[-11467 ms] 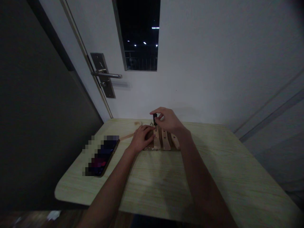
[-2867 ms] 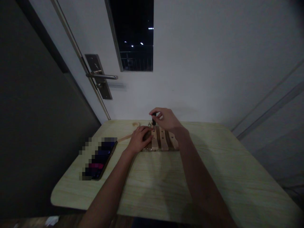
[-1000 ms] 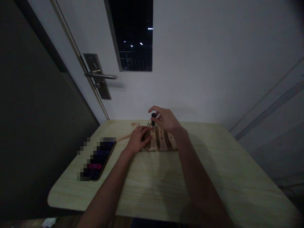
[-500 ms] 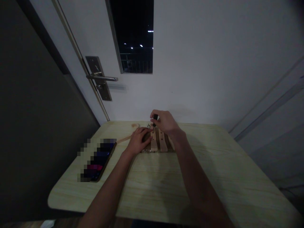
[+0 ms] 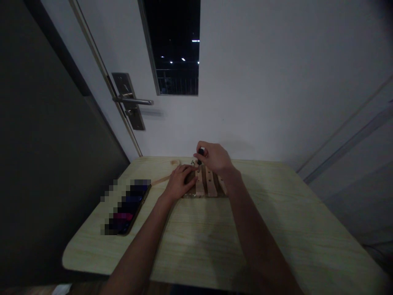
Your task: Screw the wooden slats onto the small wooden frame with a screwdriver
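A small wooden rack of light slats point(image 5: 206, 186) lies on the far part of the pale wooden table point(image 5: 215, 233). My left hand point(image 5: 179, 180) lies flat on its left end, fingers stretched toward the far edge, pressing it down. My right hand point(image 5: 215, 157) hovers above the far end of the slats, fingers pinched round the black handle of a small screwdriver point(image 5: 200, 153) that stands upright with its tip on a slat. Tiny dark screws lie by the tip, too small to make out well.
A phone point(image 5: 127, 207) lies on the table's left side. A thin wooden strip point(image 5: 162, 178) lies between phone and rack. A white wall with a dark window point(image 5: 175, 45) stands behind, a door with a metal handle point(image 5: 133, 100) at left.
My right hand's fingers have curled in and closed round the screwdriver's handle, shifting a little around it. My left hand and the slats have stayed in place.
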{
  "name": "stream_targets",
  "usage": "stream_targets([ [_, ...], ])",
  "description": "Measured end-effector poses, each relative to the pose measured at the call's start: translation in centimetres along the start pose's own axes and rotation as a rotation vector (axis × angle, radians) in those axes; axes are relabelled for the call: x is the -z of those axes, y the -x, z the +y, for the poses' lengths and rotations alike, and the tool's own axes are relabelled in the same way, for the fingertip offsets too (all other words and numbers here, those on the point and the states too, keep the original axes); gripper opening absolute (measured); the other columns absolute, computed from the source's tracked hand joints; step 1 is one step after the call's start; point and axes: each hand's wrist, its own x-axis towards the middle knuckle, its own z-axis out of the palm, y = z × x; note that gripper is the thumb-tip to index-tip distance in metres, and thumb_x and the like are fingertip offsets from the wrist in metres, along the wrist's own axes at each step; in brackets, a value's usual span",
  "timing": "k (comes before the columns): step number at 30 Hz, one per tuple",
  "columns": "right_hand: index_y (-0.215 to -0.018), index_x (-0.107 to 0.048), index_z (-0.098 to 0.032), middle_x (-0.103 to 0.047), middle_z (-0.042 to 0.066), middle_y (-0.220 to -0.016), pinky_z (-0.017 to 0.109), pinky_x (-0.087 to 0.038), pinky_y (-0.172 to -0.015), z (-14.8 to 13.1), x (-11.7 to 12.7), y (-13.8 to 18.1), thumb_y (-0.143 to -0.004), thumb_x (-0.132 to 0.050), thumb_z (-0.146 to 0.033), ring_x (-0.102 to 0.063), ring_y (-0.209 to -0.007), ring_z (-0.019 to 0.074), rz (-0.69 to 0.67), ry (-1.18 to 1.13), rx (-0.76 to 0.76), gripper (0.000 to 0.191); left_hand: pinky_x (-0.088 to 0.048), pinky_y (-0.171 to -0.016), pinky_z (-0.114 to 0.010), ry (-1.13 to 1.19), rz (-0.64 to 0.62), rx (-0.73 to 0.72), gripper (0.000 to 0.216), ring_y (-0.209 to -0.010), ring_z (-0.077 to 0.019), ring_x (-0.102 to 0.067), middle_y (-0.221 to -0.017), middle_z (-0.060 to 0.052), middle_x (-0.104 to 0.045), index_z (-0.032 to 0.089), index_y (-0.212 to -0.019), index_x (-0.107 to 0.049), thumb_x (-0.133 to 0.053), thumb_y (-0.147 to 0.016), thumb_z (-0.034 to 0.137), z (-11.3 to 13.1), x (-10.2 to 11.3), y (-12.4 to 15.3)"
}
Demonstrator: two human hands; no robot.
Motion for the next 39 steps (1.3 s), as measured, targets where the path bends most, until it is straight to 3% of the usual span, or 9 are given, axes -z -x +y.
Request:
stream_targets([
  [6, -0.11, -0.062, -0.016, -0.066, 0.01, -0.11, 0.032, -0.042, -0.092, 0.8, -1.6, -0.2, -0.089, -0.049, -0.019, -0.059, -0.103, 0.0194, 0.021, 0.005, 0.11, 0.025, -0.042, -0.095, -0.04, -0.001, 0.001, 0.004, 0.033, -0.107, -0.0237, -0.052, -0.114, -0.007, -0.058, 0.023, -0.117, -0.057, -0.05, -0.089, 0.038, 0.0, 0.0, 0.0],
  [10, -0.124, -0.053, -0.013, -0.059, 0.013, -0.123, 0.033, -0.039, -0.099, 1.1, -2.1, 0.0, -0.086, -0.042, -0.011, -0.054, -0.114, 0.0195, -0.003, -0.055, 0.191, 0.04, -0.042, -0.095, -0.04, -0.009, 0.0, 0.011, 0.033, -0.107, -0.0243, -0.052, -0.115, -0.008, -0.059, 0.021, -0.116, -0.058, -0.052, -0.088, 0.037, -0.1, 0.0, 0.0],
  [13, -0.122, -0.052, -0.014, -0.062, 0.012, -0.116, 0.031, -0.041, -0.093, 0.8, -1.4, 0.2, -0.083, -0.039, -0.006, -0.057, -0.105, 0.0176, -0.039, -0.108, 0.206, 0.042, -0.041, -0.096, -0.04, -0.001, -0.002, 0.008, 0.032, -0.108, -0.0238, -0.052, -0.116, -0.007, -0.058, 0.022, -0.116, -0.058, -0.051, -0.088, 0.037, 0.0, 0.0, 0.0],
  [17, -0.118, -0.051, -0.019, -0.066, 0.004, -0.081, 0.027, -0.042, -0.067, 0.1, -0.1, 0.3, -0.085, -0.044, -0.013, -0.058, -0.07, 0.0151, -0.1, -0.12, 0.065, 0.034, -0.041, -0.096, -0.04, 0.007, -0.002, 0.006, 0.033, -0.109, -0.0235, -0.052, -0.116, -0.007, -0.058, 0.022, -0.117, -0.057, -0.05, -0.089, 0.037, 0.2, 0.1, 0.0],
  [22, -0.084, -0.061, -0.021, -0.066, 0.002, -0.079, 0.025, -0.04, -0.067, 0.1, 0.0, -0.1, -0.084, -0.057, -0.024, -0.058, -0.07, 0.0131, -0.061, -0.114, 0.039, 0.005, -0.041, -0.096, -0.041, -0.003, -0.002, 0.016, 0.033, -0.108, -0.0241, -0.052, -0.115, -0.007, -0.058, 0.023, -0.117, -0.057, -0.049, -0.089, 0.038, 0.3, 0.2, 0.0],
  [24, -0.081, -0.062, -0.021, -0.066, 0.003, -0.079, 0.026, -0.04, -0.066, 0.2, -0.5, -0.4, -0.083, -0.061, -0.03, -0.057, -0.07, 0.0135, -0.046, -0.073, 0.016, 0.009, -0.041, -0.096, -0.042, -0.008, -0.003, 0.016, 0.032, -0.108, -0.0243, -0.052, -0.115, -0.007, -0.058, 0.023, -0.117, -0.057, -0.05, -0.089, 0.038, 0.3, 0.2, 0.0],
  [29, -0.088, -0.061, -0.019, -0.067, 0.008, -0.087, 0.028, -0.04, -0.072, 0.6, -1.4, -0.3, -0.087, -0.055, -0.033, -0.058, -0.08, 0.0173, -0.049, 0.009, 0.021, 0.015, -0.041, -0.096, -0.04, 0.004, -0.006, 0.002, 0.033, -0.109, -0.024, -0.051, -0.116, -0.007, -0.058, 0.021, -0.117, -0.057, -0.05, -0.089, 0.037, 0.1, 0.1, 0.0],
  [34, -0.127, -0.046, -0.015, -0.067, 0.011, -0.098, 0.028, -0.04, -0.071, 0.8, -1.2, 0.3, -0.09, -0.044, -0.022, -0.059, -0.081, 0.0179, -0.123, -0.02, 0.053, 0.037, -0.04, -0.096, -0.041, -0.003, -0.008, 0.004, 0.033, -0.109, -0.0242, -0.051, -0.116, -0.007, -0.058, 0.021, -0.117, -0.056, -0.049, -0.089, 0.038, 0.0, 0.1, 0.0],
  [39, -0.125, -0.05, -0.018, -0.068, 0.007, -0.09, 0.025, -0.04, -0.064, 0.1, -0.2, 0.4, -0.087, -0.045, -0.017, -0.057, -0.071, 0.0145, -0.18, -0.106, 0.035, 0.039, -0.041, -0.096, -0.041, -0.001, -0.007, 0.012, 0.033, -0.108, -0.0242, -0.051, -0.116, -0.007, -0.058, 0.022, -0.116, -0.057, -0.05, -0.089, 0.038, 0.0, 0.1, 0.0],
])
